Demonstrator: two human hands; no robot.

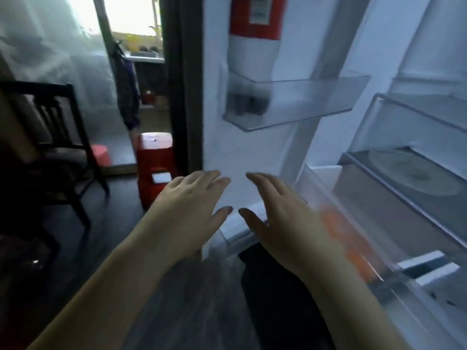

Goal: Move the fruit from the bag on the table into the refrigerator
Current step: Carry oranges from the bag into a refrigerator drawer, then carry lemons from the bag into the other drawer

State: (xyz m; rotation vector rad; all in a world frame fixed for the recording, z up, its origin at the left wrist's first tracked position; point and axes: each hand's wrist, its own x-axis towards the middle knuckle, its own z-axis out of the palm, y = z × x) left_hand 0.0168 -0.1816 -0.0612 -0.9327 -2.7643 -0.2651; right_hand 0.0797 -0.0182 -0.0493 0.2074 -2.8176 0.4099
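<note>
Both hands empty, fingers spread: left hand (188,208), right hand (283,223). Refrigerator (404,173) open, ahead-right, right hand nearer. Orange blur in the lower drawer (348,238), just right of the right hand, probably fruit; too smeared to confirm. Bag and worktop out of frame.

Standing at far left: dark wooden chair (54,137), pushed against a brown tabletop edge (15,127). Sitting on the dark floor (121,236) just left of the dark door frame (182,84): red plastic stool (155,162), white label on its front. Lying behind the chair: pinkish-red item (99,154), too blurred to identify. Hanging in the doorway beyond: dark garment (127,84). Letting in bright light at the back: window with plants on the sill (136,44).
</note>
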